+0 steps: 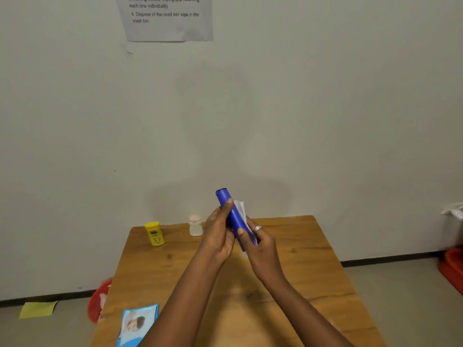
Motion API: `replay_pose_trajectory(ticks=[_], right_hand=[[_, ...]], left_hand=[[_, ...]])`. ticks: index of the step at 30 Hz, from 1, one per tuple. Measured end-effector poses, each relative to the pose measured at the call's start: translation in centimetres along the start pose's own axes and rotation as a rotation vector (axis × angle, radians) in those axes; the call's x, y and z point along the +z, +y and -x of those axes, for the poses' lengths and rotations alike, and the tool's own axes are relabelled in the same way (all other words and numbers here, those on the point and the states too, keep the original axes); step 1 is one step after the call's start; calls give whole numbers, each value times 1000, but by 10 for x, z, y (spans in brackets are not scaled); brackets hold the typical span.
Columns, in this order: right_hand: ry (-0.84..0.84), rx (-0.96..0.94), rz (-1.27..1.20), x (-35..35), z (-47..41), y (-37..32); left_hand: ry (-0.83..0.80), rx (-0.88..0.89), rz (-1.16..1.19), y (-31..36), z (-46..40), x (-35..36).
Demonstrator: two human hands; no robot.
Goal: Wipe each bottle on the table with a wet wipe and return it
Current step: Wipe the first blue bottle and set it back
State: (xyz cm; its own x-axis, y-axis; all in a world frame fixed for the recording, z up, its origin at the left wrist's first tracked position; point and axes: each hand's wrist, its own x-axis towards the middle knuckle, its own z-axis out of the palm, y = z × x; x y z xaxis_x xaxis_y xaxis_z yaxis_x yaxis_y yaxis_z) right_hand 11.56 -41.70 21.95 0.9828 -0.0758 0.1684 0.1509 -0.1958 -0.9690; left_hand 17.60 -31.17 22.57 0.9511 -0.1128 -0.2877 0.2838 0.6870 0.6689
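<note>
A tall blue bottle (pixel 231 214) is held tilted above the far part of the wooden table (pixel 313 271). My left hand (pixel 219 236) grips its left side, thumb up on the body. My right hand (pixel 260 242) holds a white wet wipe (pixel 241 209) against the bottle's right side, fingers curled round both; a ring shows on one finger. A yellow bottle (pixel 155 233) stands at the table's far left. A small pale clear bottle (pixel 195 225) stands to its right, just left of my left hand.
A blue pack of wet wipes (pixel 136 324) lies at the table's near left edge. A red bin (pixel 99 300) sits on the floor left of the table. Something red (pixel 452 269) lies on the floor at far right. A printed sheet (pixel 167 18) hangs on the wall.
</note>
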Motion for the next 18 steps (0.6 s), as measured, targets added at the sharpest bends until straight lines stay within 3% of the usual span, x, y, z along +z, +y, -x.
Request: replay_pose_trajectory(ticks=[4, 8, 13, 18], right_hand=[[117, 268, -371, -1, -2, -1], [73, 466, -747, -2, -4, -4], [127, 483, -709, 2, 3, 3], [224, 278, -479, -6, 0, 4]], left_hand=[[20, 21, -303, 5, 2, 6], [-6, 101, -495, 8, 0, 6], [19, 114, -199, 0, -5, -3], [92, 174, 96, 2, -3, -12]])
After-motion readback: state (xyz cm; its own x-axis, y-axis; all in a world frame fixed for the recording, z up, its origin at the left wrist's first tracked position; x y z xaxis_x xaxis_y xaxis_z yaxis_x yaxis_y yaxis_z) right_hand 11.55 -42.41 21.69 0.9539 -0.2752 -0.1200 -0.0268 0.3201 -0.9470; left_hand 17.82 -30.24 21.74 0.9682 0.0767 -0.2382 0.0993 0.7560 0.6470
